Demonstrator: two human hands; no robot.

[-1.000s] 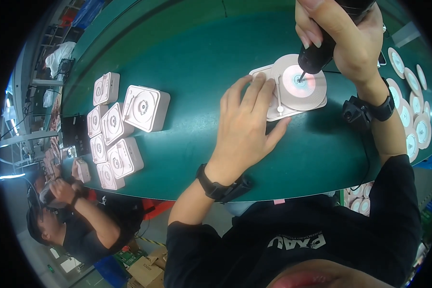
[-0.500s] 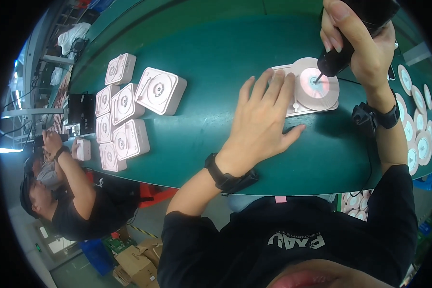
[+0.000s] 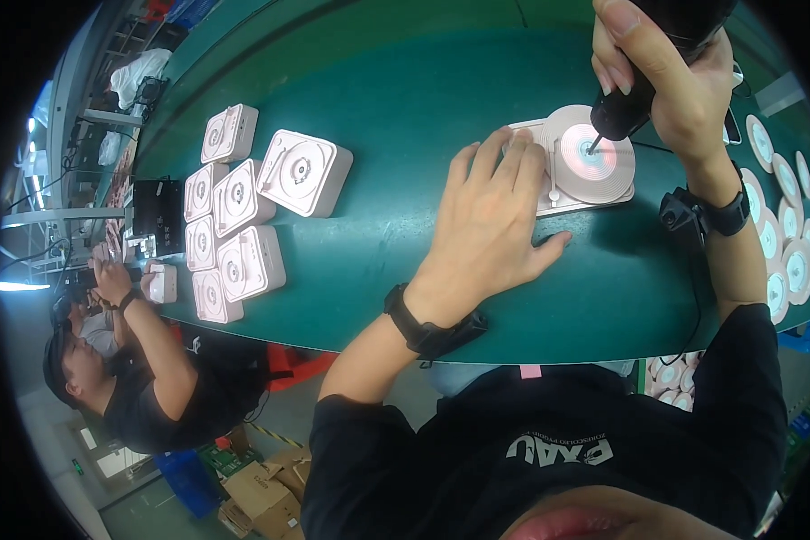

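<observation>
A: What's my right hand point(image 3: 670, 85) doing?

B: It's wrapped tight round the black cylindrical power screwdriver point(image 3: 643, 67), held upright, tip down on the centre of the round pale-pink disc point(image 3: 589, 153).

A: And that disc sits where?

B: On top of the white square plastic player unit point(image 3: 558, 184), which lies flat on the dark green tabletop point(image 3: 405, 117), upper right of the view, right in front of me.

A: Left hand point(image 3: 495, 229)?

B: Flat & spread, palm down, gripping nothing; fingertips rest on the unit's left edge, thumb out on the tabletop. Black wristband on each wrist.

A: Further out?

B: Well left, a cluster of white square finished units point(image 3: 243, 225), approx. seven, lying close together; the biggest-looking one sits nearest the centre. Along the right rim, a row of loose round white discs point(image 3: 787, 225). At lower left, beyond the tabletop's edge, another person in a dark shirt point(image 3: 144, 378) holds one more white unit; can't tell what they do w/ it.
</observation>
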